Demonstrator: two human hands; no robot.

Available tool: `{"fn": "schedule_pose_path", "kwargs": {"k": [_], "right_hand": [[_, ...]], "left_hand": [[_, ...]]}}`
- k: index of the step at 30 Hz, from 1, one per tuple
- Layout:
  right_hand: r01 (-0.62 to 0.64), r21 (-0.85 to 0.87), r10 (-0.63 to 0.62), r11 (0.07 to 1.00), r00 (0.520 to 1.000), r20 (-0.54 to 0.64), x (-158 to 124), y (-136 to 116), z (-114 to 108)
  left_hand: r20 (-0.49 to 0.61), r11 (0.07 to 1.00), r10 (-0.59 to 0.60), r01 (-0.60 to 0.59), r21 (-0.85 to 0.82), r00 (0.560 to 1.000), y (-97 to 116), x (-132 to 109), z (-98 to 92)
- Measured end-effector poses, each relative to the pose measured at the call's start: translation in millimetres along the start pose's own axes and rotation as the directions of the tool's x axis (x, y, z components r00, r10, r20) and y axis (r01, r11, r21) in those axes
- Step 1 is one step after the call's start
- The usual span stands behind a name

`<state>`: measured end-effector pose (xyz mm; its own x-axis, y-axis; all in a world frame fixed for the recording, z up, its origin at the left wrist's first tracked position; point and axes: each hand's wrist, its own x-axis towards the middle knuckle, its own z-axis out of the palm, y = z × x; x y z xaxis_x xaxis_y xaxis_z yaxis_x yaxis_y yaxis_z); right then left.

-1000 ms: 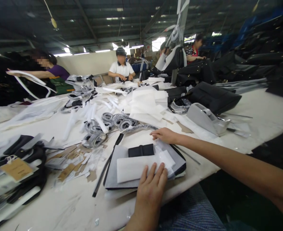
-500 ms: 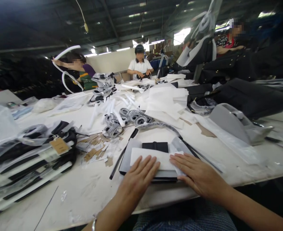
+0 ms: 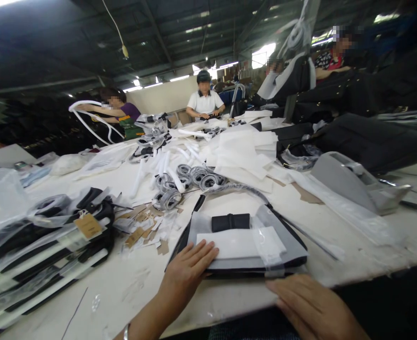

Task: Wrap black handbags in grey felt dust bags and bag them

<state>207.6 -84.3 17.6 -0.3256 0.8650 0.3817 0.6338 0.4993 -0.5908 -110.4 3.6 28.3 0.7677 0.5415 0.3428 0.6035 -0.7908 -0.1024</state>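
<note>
A black handbag (image 3: 295,268) lies flat in front of me, its upper face covered by a pale grey sheet (image 3: 293,243). Across that sheet rests a white strip (image 3: 230,243), with a clear piece of plastic (image 3: 270,243) over its right part, reaching the bag's front edge. My left hand (image 3: 190,264) is open, its fingers flat on the left end of the strip. My right hand (image 3: 306,300) is at the front edge, close to the plastic's lower end, fingers stretched leftward. A black flap (image 3: 230,222) shows above the strip. The plastic-wrapped handle (image 3: 237,186) arches behind.
Plastic-wrapped black bags (image 3: 45,250) with a brown tag (image 3: 88,225) are stacked at left. Paper scraps (image 3: 141,231) and wrapped coils (image 3: 194,177) lie beyond. A grey tape dispenser (image 3: 357,182) stands at right. Co-workers (image 3: 204,99) are across the table.
My right hand has slid off the bag's top toward its front edge. My left hand has shifted slightly left and down. More of the strip and plastic shows, and the bag sits nearer to me.
</note>
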Motion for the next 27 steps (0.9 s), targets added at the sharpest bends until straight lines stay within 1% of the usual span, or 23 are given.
{"fn": "schedule_pose_path", "kwargs": {"k": [1,2,3,4,5,6,7,10,11,12,13,14,18,22,23,25,26,27], "right_hand": [[-0.148,0.119,0.142,0.982,0.988,0.054,-4.3,-4.0,8.2],[-0.316,0.228,0.291,0.921,0.947,0.134,-6.0,-7.4,16.2],[-0.467,0.324,0.410,0.823,0.883,0.230,-5.2,-10.4,23.4],[-0.576,0.407,0.476,0.709,0.817,0.326,-2.7,-12.9,29.5],[-0.640,0.487,0.490,0.595,0.769,0.411,1.0,-15.2,34.6],[-0.665,0.566,0.472,0.488,0.746,0.469,5.1,-17.3,38.8],[-0.661,0.641,0.440,0.389,0.745,0.501,9.0,-19.3,42.7],[-0.571,0.811,0.368,0.126,0.786,0.496,17.7,-24.7,55.9],[-0.537,0.841,0.356,0.062,0.799,0.484,19.9,-26.2,60.8],[-0.509,0.860,0.343,0.019,0.812,0.473,21.8,-27.6,65.3],[-0.490,0.872,0.329,-0.005,0.822,0.464,23.8,-29.0,68.9],[-0.475,0.880,0.316,-0.010,0.833,0.454,25.7,-30.7,71.3],[-0.413,0.910,0.301,0.030,0.872,0.385,33.3,-40.7,68.6],[-0.392,0.920,0.297,0.011,0.880,0.371,40.9,-49.2,58.4],[-0.406,0.913,0.288,0.030,0.878,0.381,42.4,-49.4,53.3],[-0.467,0.876,0.244,0.119,0.870,0.430,43.8,-45.1,35.1],[-0.494,0.849,0.228,0.187,0.862,0.452,43.4,-39.5,21.0],[-0.507,0.814,0.239,0.283,0.859,0.453,42.1,-30.9,3.8]], "left_hand": [[-0.019,1.000,0.003,-0.003,0.002,1.000,-0.4,-0.1,0.3],[-0.036,1.000,0.002,-0.001,0.005,0.999,-1.1,-0.1,0.6],[-0.051,1.000,0.003,-0.002,0.005,0.999,-1.9,0.0,0.8],[-0.063,1.000,0.007,-0.007,0.004,0.998,-2.9,0.1,1.2],[-0.071,1.000,0.014,-0.014,0.000,0.997,-3.9,0.0,1.8],[-0.076,1.000,0.021,-0.021,-0.002,0.997,-4.8,-0.3,2.6],[-0.083,1.000,0.029,-0.029,0.000,0.996,-5.8,-0.8,3.7],[-0.101,0.998,0.054,-0.050,0.045,0.993,-8.3,-3.6,7.7],[-0.108,0.996,0.064,-0.057,0.068,0.992,-8.9,-4.7,8.7],[-0.113,0.994,0.071,-0.061,0.090,0.991,-9.4,-5.7,9.4],[-0.117,0.992,0.074,-0.061,0.108,0.990,-9.5,-6.6,9.6],[-0.117,0.991,0.071,-0.057,0.119,0.991,-9.4,-7.4,9.5],[-0.158,0.990,0.054,-0.032,0.134,0.986,-5.5,-10.3,10.4],[-0.259,0.980,-0.048,0.096,0.175,0.965,0.1,-10.1,20.2],[-0.278,0.976,-0.068,0.121,0.179,0.958,1.0,-9.3,23.0],[-0.295,0.974,-0.072,0.131,0.184,0.953,1.3,-7.5,27.7],[-0.292,0.975,-0.060,0.119,0.189,0.954,0.6,-6.8,29.4],[-0.287,0.976,-0.044,0.103,0.194,0.957,-0.6,-6.6,30.6]]}}
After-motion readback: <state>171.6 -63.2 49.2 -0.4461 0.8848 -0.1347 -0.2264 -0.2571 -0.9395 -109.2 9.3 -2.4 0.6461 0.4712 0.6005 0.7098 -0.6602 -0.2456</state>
